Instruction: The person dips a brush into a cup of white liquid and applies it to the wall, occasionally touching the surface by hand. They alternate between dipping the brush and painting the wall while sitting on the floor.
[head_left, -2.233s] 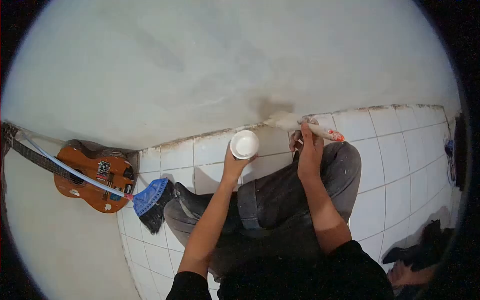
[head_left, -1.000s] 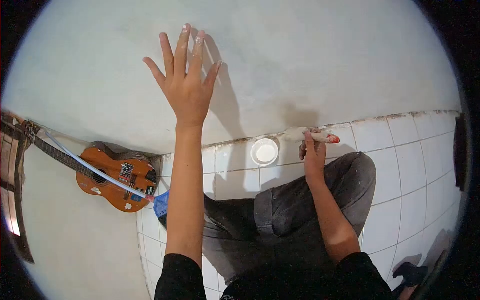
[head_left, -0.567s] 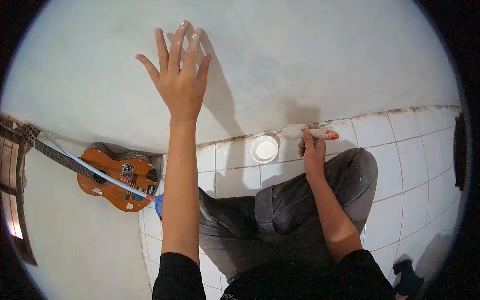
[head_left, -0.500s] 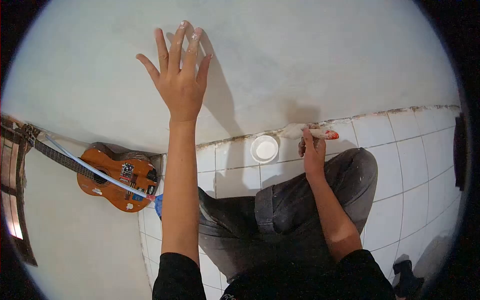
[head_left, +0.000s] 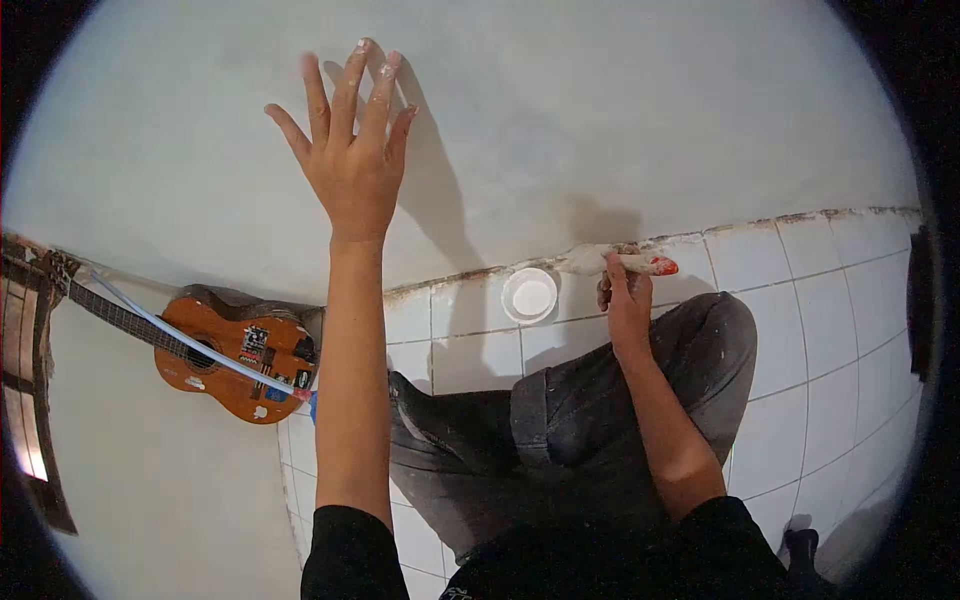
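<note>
My left hand (head_left: pixel 350 150) is spread against the pale wall (head_left: pixel 560 110), fingers apart, with white smears on some fingertips and nothing in it. My right hand (head_left: pixel 627 295) is low at the right, pinching a whitish, paint-crusted brush (head_left: pixel 640 264) with a red end pointing right. The brush's pale other end lies near the foot of the wall. Left of my right hand, a round white container (head_left: pixel 529 296) with white contents stands on the tiled floor.
A brown guitar (head_left: pixel 235 360) with stickers leans at the left, a pale blue tube (head_left: pixel 200 345) across it. White floor tiles (head_left: pixel 780 340) run along the wall. My folded legs (head_left: pixel 680 380) are below. A dark object (head_left: pixel 803 550) sits at the lower right.
My left hand and forearm have shifted slightly left along the wall. My right hand and the brush stay nearly in place.
</note>
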